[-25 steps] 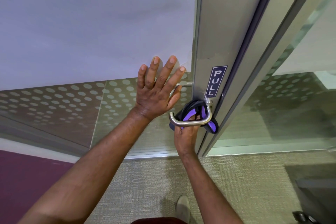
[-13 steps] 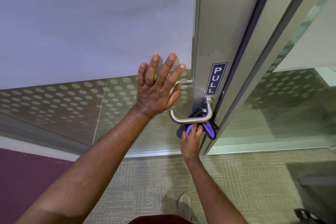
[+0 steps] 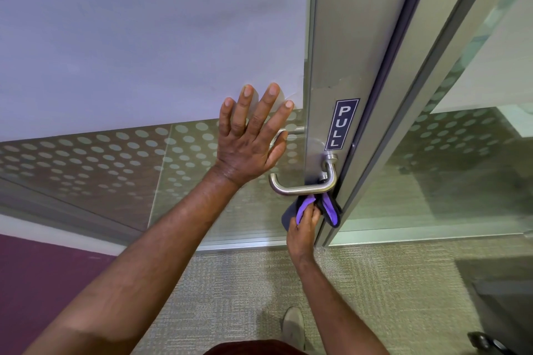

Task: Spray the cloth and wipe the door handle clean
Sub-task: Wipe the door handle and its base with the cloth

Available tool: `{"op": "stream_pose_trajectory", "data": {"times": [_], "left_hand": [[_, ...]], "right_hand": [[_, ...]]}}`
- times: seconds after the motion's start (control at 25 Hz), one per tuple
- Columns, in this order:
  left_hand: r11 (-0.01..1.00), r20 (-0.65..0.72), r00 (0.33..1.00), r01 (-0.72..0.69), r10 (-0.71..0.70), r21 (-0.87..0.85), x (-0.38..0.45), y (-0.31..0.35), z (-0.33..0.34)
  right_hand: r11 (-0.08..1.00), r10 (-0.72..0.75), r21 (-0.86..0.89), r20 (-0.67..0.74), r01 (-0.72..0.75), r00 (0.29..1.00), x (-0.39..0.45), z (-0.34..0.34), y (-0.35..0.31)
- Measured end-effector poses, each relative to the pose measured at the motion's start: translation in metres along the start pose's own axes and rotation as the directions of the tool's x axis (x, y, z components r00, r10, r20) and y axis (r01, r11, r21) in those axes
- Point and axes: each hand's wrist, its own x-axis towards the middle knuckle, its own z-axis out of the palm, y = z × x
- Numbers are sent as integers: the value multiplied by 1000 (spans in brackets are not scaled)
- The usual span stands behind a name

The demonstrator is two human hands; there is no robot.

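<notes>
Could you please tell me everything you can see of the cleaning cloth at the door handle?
The cloth looks like soft microfibre, dark navy or black on one face and bright purple on the other. It is bunched and folded, not spread flat, with a flap hanging down at the right. It sits just beneath the brushed-metal lever handle, its top against the underside near the handle's bend. The right hand grips it from below, fingers curled round the folds. How damp it is cannot be told.

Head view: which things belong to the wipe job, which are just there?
In the job:
- handle
- cloth, gripped by right hand under the handle
- left hand, flat on the glass

Just there:
- PULL sign
- carpet
- shoe
</notes>
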Motion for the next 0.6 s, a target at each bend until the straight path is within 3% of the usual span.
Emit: {"op": "stream_pose_trajectory", "data": {"times": [0.24, 0.6], "left_hand": [[1000, -15, 1000, -1, 1, -5, 1, -1, 0], [1000, -25, 1000, 10, -10, -6, 3, 0, -2]], "right_hand": [[975, 169, 156, -63, -157, 984, 14, -11, -2], [996, -80, 35, -145, 86, 986, 16, -35, -4]]}}
